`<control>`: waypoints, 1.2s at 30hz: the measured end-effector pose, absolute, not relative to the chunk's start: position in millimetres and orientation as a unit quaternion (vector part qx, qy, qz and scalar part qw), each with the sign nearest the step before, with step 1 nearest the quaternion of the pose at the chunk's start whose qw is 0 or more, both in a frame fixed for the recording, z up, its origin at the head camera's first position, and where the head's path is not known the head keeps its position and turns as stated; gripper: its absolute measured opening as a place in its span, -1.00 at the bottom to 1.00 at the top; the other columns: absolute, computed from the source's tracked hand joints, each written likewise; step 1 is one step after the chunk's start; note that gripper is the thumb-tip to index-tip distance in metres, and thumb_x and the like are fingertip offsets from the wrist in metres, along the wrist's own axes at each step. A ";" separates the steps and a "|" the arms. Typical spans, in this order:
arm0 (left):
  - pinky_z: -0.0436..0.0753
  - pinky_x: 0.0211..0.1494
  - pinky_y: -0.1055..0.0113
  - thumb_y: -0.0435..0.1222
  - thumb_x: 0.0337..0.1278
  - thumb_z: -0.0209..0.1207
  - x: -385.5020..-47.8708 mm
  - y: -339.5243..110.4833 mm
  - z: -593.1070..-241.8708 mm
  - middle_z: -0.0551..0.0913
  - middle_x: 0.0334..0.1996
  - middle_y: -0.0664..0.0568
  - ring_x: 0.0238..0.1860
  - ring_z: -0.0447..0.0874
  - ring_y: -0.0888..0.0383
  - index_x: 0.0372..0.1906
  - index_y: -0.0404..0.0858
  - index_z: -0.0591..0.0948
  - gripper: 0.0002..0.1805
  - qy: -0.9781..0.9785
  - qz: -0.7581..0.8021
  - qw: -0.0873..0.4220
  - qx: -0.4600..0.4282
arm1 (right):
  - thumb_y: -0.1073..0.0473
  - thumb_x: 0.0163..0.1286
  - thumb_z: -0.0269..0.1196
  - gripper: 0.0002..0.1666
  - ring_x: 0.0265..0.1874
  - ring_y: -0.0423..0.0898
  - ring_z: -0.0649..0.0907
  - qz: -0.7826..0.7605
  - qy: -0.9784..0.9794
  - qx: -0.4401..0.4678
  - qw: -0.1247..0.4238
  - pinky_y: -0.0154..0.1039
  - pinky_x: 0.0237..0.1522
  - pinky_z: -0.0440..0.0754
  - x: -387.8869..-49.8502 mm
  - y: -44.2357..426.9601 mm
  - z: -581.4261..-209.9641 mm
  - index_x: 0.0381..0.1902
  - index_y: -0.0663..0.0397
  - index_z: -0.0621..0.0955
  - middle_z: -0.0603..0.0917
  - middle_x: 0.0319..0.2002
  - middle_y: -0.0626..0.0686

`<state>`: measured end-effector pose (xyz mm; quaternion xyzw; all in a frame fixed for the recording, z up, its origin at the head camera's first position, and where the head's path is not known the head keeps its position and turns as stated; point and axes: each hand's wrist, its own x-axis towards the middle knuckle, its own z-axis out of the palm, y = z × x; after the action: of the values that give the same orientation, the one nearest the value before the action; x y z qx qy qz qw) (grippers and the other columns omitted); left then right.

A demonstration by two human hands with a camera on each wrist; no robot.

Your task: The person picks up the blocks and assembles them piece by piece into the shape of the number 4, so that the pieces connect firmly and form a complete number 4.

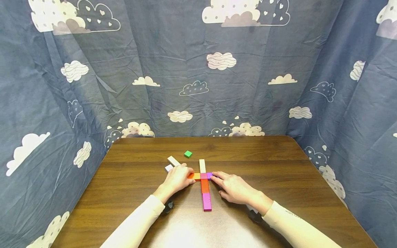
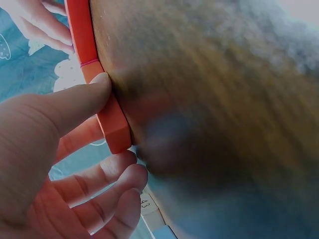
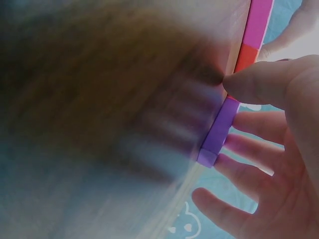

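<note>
Flat colored blocks form a cross on the table in the head view. Its center is a pink block (image 1: pixel 203 176), with a cream block (image 1: pixel 202 166) beyond it. Nearer lie a red block (image 1: pixel 205 186) and a magenta block (image 1: pixel 206 202). On the left arm, my left hand (image 1: pixel 177 178) pinches an orange block (image 1: pixel 197 176), thumb on its near side in the left wrist view. My right hand (image 1: pixel 237 188) touches the purple block (image 3: pixel 219 129) on the right arm with extended fingers. Its thumb rests near the red block in the right wrist view.
A green square block (image 1: pixel 187 154) lies farther back. Left of the cross are another cream block (image 1: pixel 173 161) and a small whitish block (image 1: pixel 169 167), both close to the left hand. A cloud-patterned curtain (image 1: pixel 173 44) hangs behind the wooden table (image 1: pixel 248 150).
</note>
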<state>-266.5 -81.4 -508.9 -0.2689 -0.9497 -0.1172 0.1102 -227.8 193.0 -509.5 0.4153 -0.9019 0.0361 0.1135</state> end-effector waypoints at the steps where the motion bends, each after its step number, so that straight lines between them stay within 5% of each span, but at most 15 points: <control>1: 0.55 -0.45 0.18 -0.01 -0.07 0.50 -266.3 -81.5 -508.9 0.53 -0.40 0.13 -0.42 0.58 0.14 -0.20 -0.02 0.78 -0.69 -0.950 -0.118 0.110 -0.269 | 0.10 0.18 0.40 -0.23 0.08 0.07 0.66 0.038 -0.901 0.417 0.116 0.04 -0.05 0.68 -227.6 193.2 -509.5 0.36 0.15 0.51 0.50 0.32 0.15; 36: 0.52 -0.44 0.19 0.01 -0.04 0.49 -267.1 -82.3 -510.0 0.45 -0.45 0.15 -0.47 0.50 0.16 -0.24 -0.03 0.76 -0.71 -0.948 -0.122 0.112 -0.271 | 0.13 0.18 0.40 -0.25 0.02 0.07 0.69 0.047 -0.899 0.418 0.118 0.02 -0.09 0.70 -226.7 193.6 -509.3 0.35 0.15 0.51 0.51 0.30 0.16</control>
<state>-267.1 -82.3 -510.0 -0.2705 -0.9484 -0.1220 0.1119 -226.7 193.6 -509.3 0.4183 -0.8994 0.0468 0.1181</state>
